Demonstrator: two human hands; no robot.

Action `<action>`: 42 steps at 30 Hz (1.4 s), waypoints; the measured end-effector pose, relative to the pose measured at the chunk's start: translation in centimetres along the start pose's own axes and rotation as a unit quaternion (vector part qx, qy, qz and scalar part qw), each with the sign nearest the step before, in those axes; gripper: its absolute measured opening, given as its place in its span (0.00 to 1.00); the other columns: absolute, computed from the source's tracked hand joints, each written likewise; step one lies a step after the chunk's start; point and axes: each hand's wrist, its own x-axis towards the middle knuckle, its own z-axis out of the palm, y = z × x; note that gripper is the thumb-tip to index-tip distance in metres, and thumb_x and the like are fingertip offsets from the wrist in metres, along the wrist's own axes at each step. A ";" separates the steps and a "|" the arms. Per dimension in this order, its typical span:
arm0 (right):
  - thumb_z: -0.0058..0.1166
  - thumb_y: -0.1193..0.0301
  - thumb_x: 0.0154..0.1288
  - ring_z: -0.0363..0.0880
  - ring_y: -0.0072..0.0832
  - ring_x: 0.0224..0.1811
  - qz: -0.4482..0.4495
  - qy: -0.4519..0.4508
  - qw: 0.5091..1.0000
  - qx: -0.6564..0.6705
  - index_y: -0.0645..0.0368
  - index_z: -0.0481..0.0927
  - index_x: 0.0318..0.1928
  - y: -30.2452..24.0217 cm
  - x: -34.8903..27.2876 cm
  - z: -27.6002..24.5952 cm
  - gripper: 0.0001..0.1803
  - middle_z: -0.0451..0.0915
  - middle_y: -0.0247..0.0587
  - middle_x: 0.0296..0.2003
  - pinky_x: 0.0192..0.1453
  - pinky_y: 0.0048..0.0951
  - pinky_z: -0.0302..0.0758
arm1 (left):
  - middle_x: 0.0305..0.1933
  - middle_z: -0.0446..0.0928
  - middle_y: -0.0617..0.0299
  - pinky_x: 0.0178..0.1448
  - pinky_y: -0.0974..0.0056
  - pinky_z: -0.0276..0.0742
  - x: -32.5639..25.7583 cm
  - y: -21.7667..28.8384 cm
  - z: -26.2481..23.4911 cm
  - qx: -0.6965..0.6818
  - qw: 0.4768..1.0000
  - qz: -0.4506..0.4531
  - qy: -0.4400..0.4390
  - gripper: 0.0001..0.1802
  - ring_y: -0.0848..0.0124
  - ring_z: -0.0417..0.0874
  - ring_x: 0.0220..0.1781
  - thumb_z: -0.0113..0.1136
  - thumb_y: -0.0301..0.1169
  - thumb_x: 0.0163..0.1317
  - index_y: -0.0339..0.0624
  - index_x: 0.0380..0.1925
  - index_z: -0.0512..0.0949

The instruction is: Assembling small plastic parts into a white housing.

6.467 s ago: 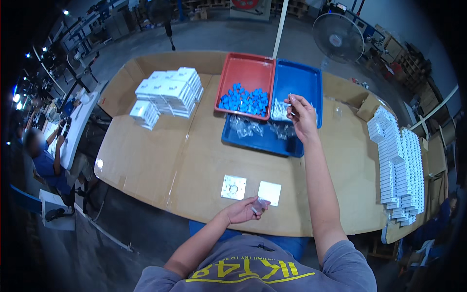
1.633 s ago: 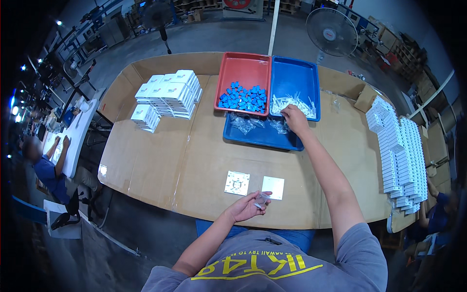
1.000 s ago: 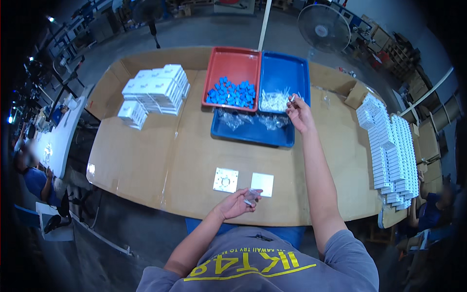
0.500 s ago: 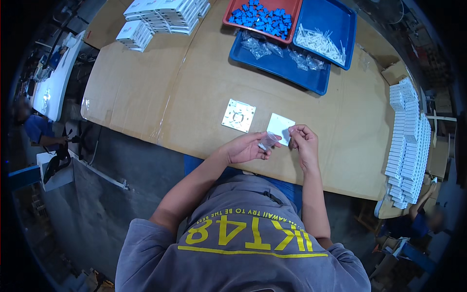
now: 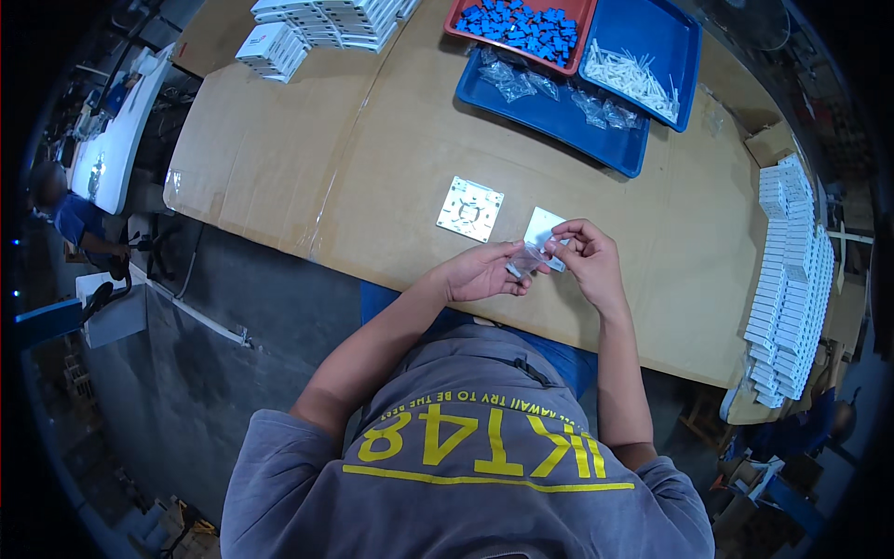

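Note:
My left hand (image 5: 480, 273) is closed on a small clear plastic bag (image 5: 527, 262), held near the table's front edge. What the bag contains is too small to make out. Close against it, the fingers of my right hand (image 5: 594, 267) are pinched at the bag's right side; whether they grip its edge or something small is hard to see. Beyond my hands a square white plastic plate (image 5: 470, 209) with a ring-shaped cutout pattern lies flat. To its right is a plain white square piece (image 5: 541, 225), partly hidden behind my fingers and the bag.
Far back stand a red tray (image 5: 582, 33) of blue plastic parts, a blue tray (image 5: 691, 70) of white sticks and a blue tray (image 5: 559, 140) with clear bags. White stacked boxes (image 5: 270, 51) stand far left, more white stacks (image 5: 792, 289) at right. Other people sit at both sides.
My right hand has come in toward my left, and its fingertips now meet the bag. The whole view has shifted slightly; the plates lie as before.

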 end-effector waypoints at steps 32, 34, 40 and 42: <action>0.58 0.72 0.76 0.83 0.28 0.53 -0.058 -0.227 0.964 -0.128 0.67 0.89 0.47 -5.9 0.1 -1.0 0.11 0.87 0.43 0.53 0.57 0.29 0.78 | 0.70 0.74 0.44 0.78 0.49 0.74 -2.2 2.6 7.1 0.128 0.991 0.030 -0.002 0.24 0.49 0.76 0.75 0.45 0.30 0.83 0.28 0.72 0.64; 0.59 0.72 0.76 0.83 0.28 0.53 -0.059 -0.223 0.965 -0.123 0.66 0.89 0.47 -6.2 0.2 -1.1 0.10 0.87 0.42 0.53 0.57 0.29 0.78 | 0.70 0.74 0.44 0.78 0.50 0.74 -1.9 2.7 7.6 0.158 0.987 0.022 0.002 0.24 0.49 0.76 0.75 0.45 0.29 0.83 0.27 0.73 0.64; 0.60 0.72 0.75 0.83 0.26 0.52 -0.063 -0.190 0.971 -0.128 0.67 0.89 0.47 -7.0 0.1 -1.3 0.10 0.87 0.42 0.53 0.56 0.29 0.79 | 0.69 0.75 0.43 0.76 0.51 0.77 -1.8 2.4 8.5 0.191 0.979 0.068 0.014 0.24 0.49 0.78 0.73 0.43 0.34 0.85 0.29 0.71 0.66; 0.60 0.72 0.75 0.83 0.25 0.52 -0.047 -0.191 0.975 -0.105 0.67 0.89 0.48 -7.0 0.1 -1.4 0.10 0.87 0.41 0.54 0.54 0.28 0.79 | 0.69 0.75 0.43 0.76 0.49 0.77 -1.6 2.4 8.6 0.085 0.995 0.052 0.027 0.26 0.49 0.81 0.70 0.41 0.38 0.86 0.30 0.72 0.65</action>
